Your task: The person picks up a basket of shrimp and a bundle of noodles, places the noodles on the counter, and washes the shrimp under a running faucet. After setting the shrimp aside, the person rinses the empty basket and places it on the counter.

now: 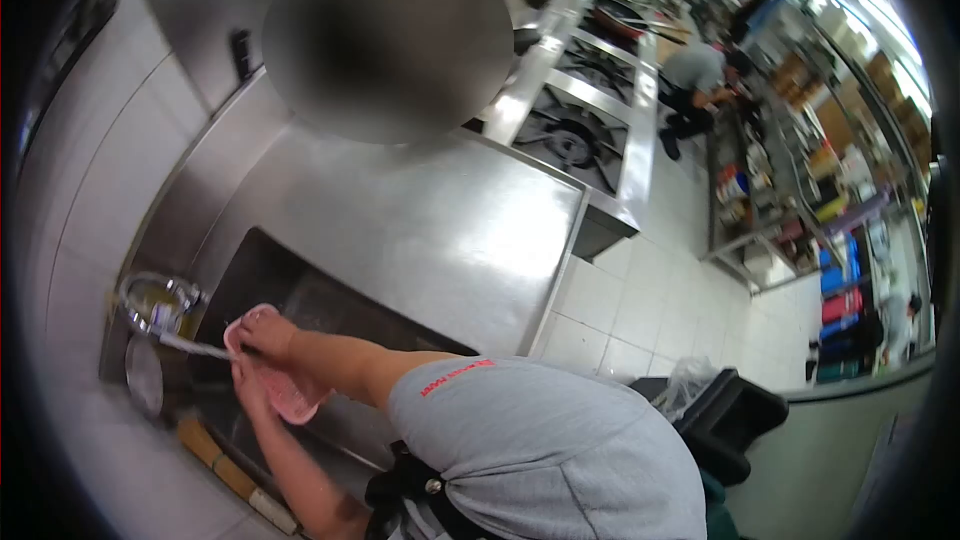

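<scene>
Over the sink (262,252), a pink shallow plastic tray (290,392) is tilted between my two hands. My left hand (248,380) grips its near side, with the fingers partly hidden. On the upper end of the tray lies my right hand (265,335), fingers bent over the rim and inner face. The chrome faucet (158,300) is at the wall, and a pale stream runs from its spout toward the tray and my left hand.
A steel counter (400,220) adjoins the sink, with a gas stove (570,140) beyond. A wooden-handled brush (225,465) lies along the sink edge. A black bin (735,420) stands behind me. Farther off, a person (695,75) crouches by loaded shelves (790,160).
</scene>
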A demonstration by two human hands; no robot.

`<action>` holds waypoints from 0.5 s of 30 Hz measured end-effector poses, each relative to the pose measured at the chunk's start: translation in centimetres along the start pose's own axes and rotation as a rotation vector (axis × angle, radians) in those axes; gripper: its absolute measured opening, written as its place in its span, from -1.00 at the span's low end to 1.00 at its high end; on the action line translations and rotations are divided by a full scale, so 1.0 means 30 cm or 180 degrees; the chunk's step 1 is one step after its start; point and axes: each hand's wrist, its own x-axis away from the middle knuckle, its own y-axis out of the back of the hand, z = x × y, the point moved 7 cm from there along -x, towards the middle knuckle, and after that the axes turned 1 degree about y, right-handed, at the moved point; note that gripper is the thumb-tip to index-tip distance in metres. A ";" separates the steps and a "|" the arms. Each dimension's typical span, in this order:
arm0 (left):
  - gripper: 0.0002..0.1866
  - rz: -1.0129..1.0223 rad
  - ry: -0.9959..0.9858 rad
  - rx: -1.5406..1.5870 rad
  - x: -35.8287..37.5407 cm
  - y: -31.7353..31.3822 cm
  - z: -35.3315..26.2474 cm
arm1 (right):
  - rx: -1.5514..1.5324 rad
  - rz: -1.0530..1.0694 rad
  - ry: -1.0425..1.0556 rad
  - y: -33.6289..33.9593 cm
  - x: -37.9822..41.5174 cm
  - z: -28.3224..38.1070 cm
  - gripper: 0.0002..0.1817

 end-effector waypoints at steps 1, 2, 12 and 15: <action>-0.52 0.0088 -0.0202 -0.0462 -0.038 0.025 0.022 | -0.0025 0.0152 -0.0150 -0.008 0.020 -0.017 -0.73; -0.53 0.0091 -0.0229 -0.0971 -0.075 0.048 0.042 | -0.0227 0.0401 -0.0209 0.059 0.039 0.004 -0.72; -0.46 -0.0280 -0.0106 -0.0011 -0.227 0.130 0.032 | -0.1364 0.1642 -0.1171 0.067 0.178 0.113 -0.45; -0.46 -0.0622 0.0041 -0.0602 -0.174 0.165 0.033 | -0.2366 0.1685 -0.1949 -0.078 0.150 0.137 -0.56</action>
